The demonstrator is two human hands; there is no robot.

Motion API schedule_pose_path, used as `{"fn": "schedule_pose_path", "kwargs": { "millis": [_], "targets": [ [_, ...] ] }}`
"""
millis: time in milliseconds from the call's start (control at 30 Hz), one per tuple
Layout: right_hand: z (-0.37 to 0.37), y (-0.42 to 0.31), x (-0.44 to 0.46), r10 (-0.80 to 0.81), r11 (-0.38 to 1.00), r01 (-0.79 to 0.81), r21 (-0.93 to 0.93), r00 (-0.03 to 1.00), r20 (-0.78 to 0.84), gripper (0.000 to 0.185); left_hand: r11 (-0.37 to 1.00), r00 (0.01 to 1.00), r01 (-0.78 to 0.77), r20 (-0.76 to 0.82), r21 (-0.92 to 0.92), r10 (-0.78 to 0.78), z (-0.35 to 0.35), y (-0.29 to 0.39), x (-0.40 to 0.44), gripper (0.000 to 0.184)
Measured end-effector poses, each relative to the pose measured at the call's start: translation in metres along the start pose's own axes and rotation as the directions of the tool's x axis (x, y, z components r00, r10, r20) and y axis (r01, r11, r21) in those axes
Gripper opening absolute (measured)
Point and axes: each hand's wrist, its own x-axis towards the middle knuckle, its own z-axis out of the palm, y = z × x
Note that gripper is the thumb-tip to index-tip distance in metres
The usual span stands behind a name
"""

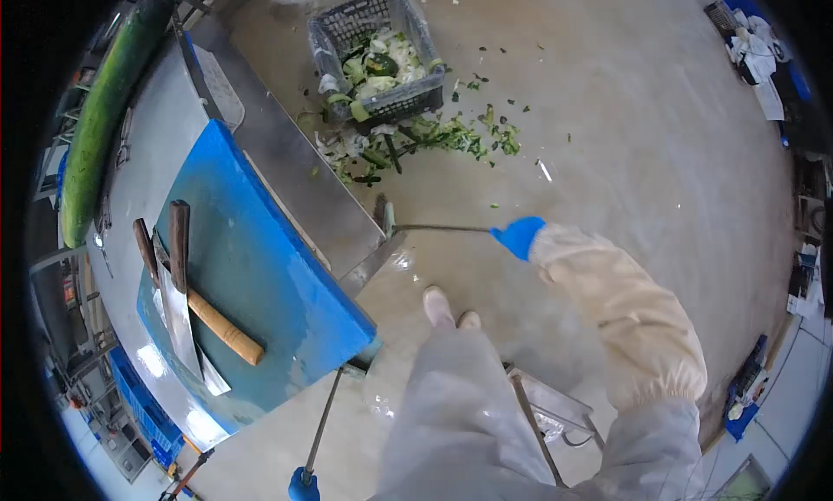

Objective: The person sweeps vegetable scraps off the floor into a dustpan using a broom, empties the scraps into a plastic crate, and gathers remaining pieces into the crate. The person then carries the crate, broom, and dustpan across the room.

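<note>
My right hand [519,238], in a blue glove, is closed round a thin metal handle [442,229]. At its far end a small brush head [383,213] with dark bristles stands by the table's corner, so it looks like a broom. Low in the view, my left hand [304,485], also blue-gloved, grips a long thin rod [324,425]. That rod runs up to the underside of the table, where its head [354,370] is mostly hidden; its kind cannot be made out. Green and pale vegetable scraps [451,137] lie on the floor beyond the table.
A grey crate [403,106] lined with plastic holds vegetable waste. On the steel table [291,184] are a blue cutting board [286,258], wooden-handled knives [180,249] and a large green gourd [108,124]. A metal stool-like frame [555,406] stands by my legs. The floor looks wet.
</note>
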Motion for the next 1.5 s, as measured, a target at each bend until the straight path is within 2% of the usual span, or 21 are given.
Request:
{"fn": "schedule_pose_path", "kwargs": {
  "millis": [67, 133, 200, 233, 300, 433, 567, 700, 767, 800, 867, 1000, 1067, 1133, 1167, 1233, 1267, 1333, 1367, 1400, 1500],
  "targets": [
    [-0.004, -0.009, 0.017, -0.057, 0.994, 0.052, -0.098, 0.997, -0.048, 0.038, 0.948, 0.934, -0.302, -0.168, 0.102, 0.316, 0.014, 0.049, -0.019, 0.016],
    [-0.002, -0.007, 0.022, -0.118, 0.970, 0.094, -0.224, 0.989, -0.094, 0.037, 0.945, 0.933, -0.294, -0.171, 0.146, 0.317, 0.021, 0.067, -0.024, 0.018],
    [0.018, -0.001, 0.023, 0.248, 0.968, -0.247, 0.045, 0.968, -0.026, 0.039, 0.931, 0.925, -0.278, -0.194, 0.236, 0.326, 0.033, 0.084, -0.038, 0.023],
    [0.017, -0.001, 0.011, 0.242, 0.970, -0.242, 0.035, 0.970, -0.021, 0.039, 0.913, 0.891, -0.257, -0.289, 0.316, 0.350, 0.046, 0.133, -0.047, 0.027],
    [0.004, -0.001, -0.016, 0.100, 0.985, -0.125, -0.121, 0.975, -0.198, 0.037, 0.900, 0.899, -0.202, -0.292, 0.387, 0.327, 0.056, 0.152, -0.056, 0.027],
    [-0.005, 0.020, -0.016, -0.001, 0.990, -0.019, -0.138, 0.989, -0.145, 0.040, 0.867, 0.913, -0.090, -0.308, 0.490, 0.269, 0.085, 0.191, -0.077, 0.028],
    [-0.034, 0.031, 0.067, -0.187, 0.977, 0.177, -0.115, 0.979, -0.084, 0.036, 0.856, 0.870, -0.022, -0.411, 0.517, 0.271, 0.106, 0.158, -0.064, 0.026],
    [-0.072, 0.036, 0.092, -0.296, 0.946, 0.278, -0.167, 0.950, -0.095, 0.041, 0.893, 0.850, 0.038, -0.483, 0.449, 0.207, 0.140, 0.195, -0.072, 0.030],
    [-0.087, 0.056, 0.094, -0.494, 0.844, 0.434, -0.314, 0.857, -0.143, 0.042, 0.852, 0.815, 0.038, -0.509, 0.522, 0.276, 0.165, 0.232, -0.082, 0.032],
    [-0.094, 0.060, 0.093, -0.508, 0.834, 0.445, -0.326, 0.850, -0.140, 0.042, 0.860, 0.811, 0.047, -0.522, 0.509, 0.265, 0.178, 0.246, -0.087, 0.032],
    [-0.113, 0.060, 0.084, -0.219, 0.974, 0.200, -0.107, 0.952, -0.213, 0.038, 0.890, 0.810, 0.104, -0.557, 0.445, 0.184, 0.196, 0.265, -0.095, 0.033],
    [-0.129, 0.098, 0.093, -0.359, 0.908, 0.252, -0.336, 0.881, -0.308, 0.038, 0.886, 0.794, 0.161, -0.591, 0.434, 0.144, 0.225, 0.275, -0.105, 0.031],
    [-0.148, 0.119, 0.076, -0.159, 0.987, 0.136, -0.088, 0.924, -0.349, 0.041, 0.895, 0.797, 0.205, -0.599, 0.396, 0.082, 0.234, 0.280, -0.110, 0.031],
    [-0.175, 0.129, 0.020, 0.013, 1.000, -0.018, -0.013, 0.952, -0.307, 0.038, 0.900, 0.801, 0.244, -0.598, 0.361, 0.022, 0.239, 0.277, -0.114, 0.031],
    [-0.168, 0.144, 0.002, -0.057, 0.987, 0.010, -0.160, 0.954, -0.295, 0.032, 0.909, 0.795, 0.231, -0.606, 0.347, 0.029, 0.241, 0.272, -0.114, 0.032],
    [-0.135, 0.188, -0.052, -0.249, 0.887, 0.069, -0.456, 0.904, -0.347, 0.031, 0.922, 0.795, 0.211, -0.606, 0.324, 0.031, 0.243, 0.261, -0.118, 0.033],
    [-0.089, 0.214, -0.081, -0.144, 0.891, 0.002, -0.454, 0.950, -0.278, 0.036, 0.933, 0.823, 0.111, -0.558, 0.342, 0.106, 0.241, 0.256, -0.122, 0.033],
    [0.002, 0.234, -0.164, 0.044, 0.980, -0.093, -0.175, 0.963, -0.265, 0.042, 0.940, 0.842, -0.002, -0.507, 0.341, 0.186, 0.239, 0.253, -0.134, 0.033],
    [0.033, 0.236, -0.210, -0.010, 1.000, 0.014, 0.012, 0.968, -0.250, 0.044, 0.955, 0.854, 0.081, -0.515, 0.284, 0.081, 0.232, 0.254, -0.145, 0.033],
    [0.062, 0.231, -0.250, 0.083, 0.996, -0.076, 0.046, 0.983, -0.162, 0.048, 0.958, 0.857, 0.169, -0.515, 0.230, -0.027, 0.226, 0.253, -0.154, 0.032],
    [0.103, 0.199, -0.312, 0.357, 0.918, -0.370, 0.143, 0.928, 0.111, 0.050, 0.997, 0.786, -0.014, -0.615, 0.072, 0.056, 0.220, 0.247, -0.173, 0.029]
  ]
}}
